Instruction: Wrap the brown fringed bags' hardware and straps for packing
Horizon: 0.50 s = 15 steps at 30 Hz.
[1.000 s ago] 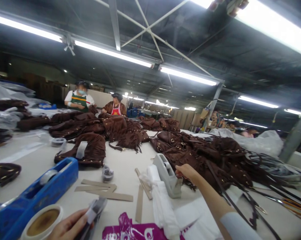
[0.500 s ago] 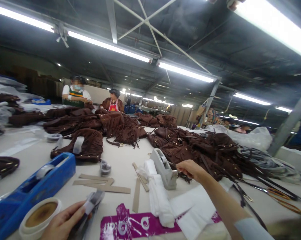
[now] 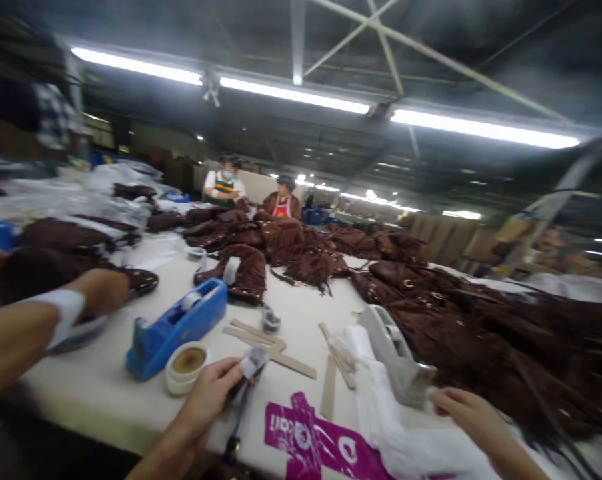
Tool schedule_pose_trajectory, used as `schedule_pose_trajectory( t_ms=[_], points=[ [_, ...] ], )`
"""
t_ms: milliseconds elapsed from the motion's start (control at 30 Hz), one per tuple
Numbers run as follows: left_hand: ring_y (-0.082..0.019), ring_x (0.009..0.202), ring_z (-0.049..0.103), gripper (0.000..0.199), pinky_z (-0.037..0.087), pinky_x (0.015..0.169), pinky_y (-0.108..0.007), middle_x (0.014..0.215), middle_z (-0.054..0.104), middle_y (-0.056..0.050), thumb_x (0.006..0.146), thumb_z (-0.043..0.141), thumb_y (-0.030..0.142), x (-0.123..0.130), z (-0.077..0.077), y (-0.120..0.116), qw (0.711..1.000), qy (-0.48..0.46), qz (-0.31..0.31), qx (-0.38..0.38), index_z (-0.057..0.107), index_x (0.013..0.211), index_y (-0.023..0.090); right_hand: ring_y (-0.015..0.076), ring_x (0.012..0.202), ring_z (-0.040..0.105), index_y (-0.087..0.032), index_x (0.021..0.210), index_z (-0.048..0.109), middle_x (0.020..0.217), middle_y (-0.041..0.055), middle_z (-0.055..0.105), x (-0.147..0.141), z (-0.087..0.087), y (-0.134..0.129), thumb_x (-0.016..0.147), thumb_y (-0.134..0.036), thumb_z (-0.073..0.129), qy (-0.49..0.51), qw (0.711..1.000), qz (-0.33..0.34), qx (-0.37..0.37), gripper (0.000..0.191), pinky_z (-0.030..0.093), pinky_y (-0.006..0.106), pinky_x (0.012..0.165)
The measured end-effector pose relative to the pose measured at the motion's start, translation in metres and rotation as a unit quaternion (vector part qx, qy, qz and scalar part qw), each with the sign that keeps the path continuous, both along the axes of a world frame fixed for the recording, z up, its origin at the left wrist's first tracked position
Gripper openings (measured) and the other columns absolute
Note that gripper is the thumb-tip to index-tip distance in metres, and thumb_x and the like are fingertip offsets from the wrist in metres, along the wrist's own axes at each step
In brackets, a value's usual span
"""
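My left hand is closed around a dark strap, whose upper end has a pale grey wrapping. The strap's lower part hangs at the table's near edge. At the front end of the grey tape dispenser, my right hand has its fingertips pinched on a small whitish bit of tape, blurred by motion. White folded sheets lie between my hands, beside a purple printed plastic bag.
A blue tape dispenser and a tape roll stand left of my hand. Beige strips lie mid-table. Brown fringed bags are piled behind. Another person's arm reaches in at left; two people work at the back.
The view has swung left, bringing a co-worker's arm into sight. My right hand has come lower at the grey dispenser's front end; my left still holds the wrapped strap.
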State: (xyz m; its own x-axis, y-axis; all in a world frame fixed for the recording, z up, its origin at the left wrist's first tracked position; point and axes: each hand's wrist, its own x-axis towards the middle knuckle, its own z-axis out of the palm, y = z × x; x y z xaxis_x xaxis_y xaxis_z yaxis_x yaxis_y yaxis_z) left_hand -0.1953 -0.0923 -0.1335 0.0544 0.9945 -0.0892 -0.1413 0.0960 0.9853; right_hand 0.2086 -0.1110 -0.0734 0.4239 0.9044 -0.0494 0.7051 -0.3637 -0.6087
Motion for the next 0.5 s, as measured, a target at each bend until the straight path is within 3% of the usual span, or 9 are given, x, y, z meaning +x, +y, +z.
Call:
schedule_pose_trajectory(
  t_ms=[67, 100, 167, 233, 367, 500],
  points=[
    [-0.015, 0.063, 0.053, 0.043, 0.04, 0.063, -0.025, 0.063, 0.066, -0.002, 0.055, 0.076, 0.056, 0.006, 0.001, 0.0, 1.0, -0.005, 0.013, 0.008, 0.07, 0.062, 0.014, 0.0231, 0.07, 0.06, -0.02, 0.053, 0.063, 0.063, 0.0044, 0.064, -0.022, 0.014, -0.004, 0.071, -0.043, 0.069, 0.041, 0.994, 0.067, 0.07, 0.03, 0.046, 0.03, 0.063],
    [-0.015, 0.063, 0.052, 0.043, 0.038, 0.063, -0.025, 0.064, 0.066, -0.003, 0.056, 0.075, 0.056, 0.009, 0.002, 0.0, 1.0, -0.011, 0.02, 0.009, 0.069, 0.061, 0.014, 0.0225, 0.071, 0.059, -0.02, 0.059, 0.067, 0.067, 0.004, 0.065, -0.039, 0.02, -0.007, 0.069, -0.047, 0.069, 0.082, 0.983, 0.139, 0.084, 0.03, 0.046, 0.029, 0.066],
    [-0.014, 0.062, 0.05, 0.043, 0.036, 0.062, -0.025, 0.064, 0.065, -0.003, 0.056, 0.074, 0.055, 0.014, 0.002, -0.002, 0.999, -0.025, 0.033, 0.005, 0.068, 0.061, 0.013, 0.0198, 0.068, 0.056, -0.018, 0.062, 0.067, 0.064, 0.0026, 0.062, -0.087, 0.026, -0.013, 0.07, -0.052, 0.068, 0.154, 0.956, 0.239, 0.08, 0.035, 0.044, 0.028, 0.066],
    [-0.013, 0.061, 0.049, 0.043, 0.034, 0.061, -0.024, 0.064, 0.064, -0.004, 0.056, 0.074, 0.055, 0.016, 0.002, -0.004, 0.999, -0.037, 0.037, -0.004, 0.067, 0.06, 0.013, 0.0165, 0.065, 0.053, -0.018, 0.064, 0.065, 0.063, 0.0012, 0.061, -0.142, 0.021, -0.014, 0.074, -0.052, 0.066, 0.246, 0.917, 0.312, 0.041, 0.035, 0.043, 0.026, 0.064],
    [-0.012, 0.057, 0.045, 0.042, 0.032, 0.058, -0.024, 0.06, 0.06, -0.002, 0.057, 0.075, 0.055, 0.017, 0.002, -0.006, 0.998, -0.061, 0.03, -0.005, 0.064, 0.058, 0.014, 0.013, 0.059, 0.049, -0.016, 0.065, 0.063, 0.059, -0.0008, 0.059, -0.217, -0.013, 0.002, 0.073, -0.05, 0.069, 0.348, 0.879, 0.323, 0.049, 0.035, 0.039, 0.024, 0.06],
    [-0.012, 0.058, 0.046, 0.044, 0.033, 0.057, -0.024, 0.059, 0.059, -0.002, 0.057, 0.077, 0.055, 0.016, 0.001, -0.004, 0.996, -0.09, 0.028, 0.008, 0.064, 0.058, 0.013, 0.0139, 0.061, 0.051, -0.015, 0.064, 0.067, 0.059, -0.0001, 0.06, -0.234, -0.038, 0.022, 0.073, -0.049, 0.07, 0.36, 0.868, 0.332, 0.075, 0.034, 0.039, 0.026, 0.064]
  ],
)
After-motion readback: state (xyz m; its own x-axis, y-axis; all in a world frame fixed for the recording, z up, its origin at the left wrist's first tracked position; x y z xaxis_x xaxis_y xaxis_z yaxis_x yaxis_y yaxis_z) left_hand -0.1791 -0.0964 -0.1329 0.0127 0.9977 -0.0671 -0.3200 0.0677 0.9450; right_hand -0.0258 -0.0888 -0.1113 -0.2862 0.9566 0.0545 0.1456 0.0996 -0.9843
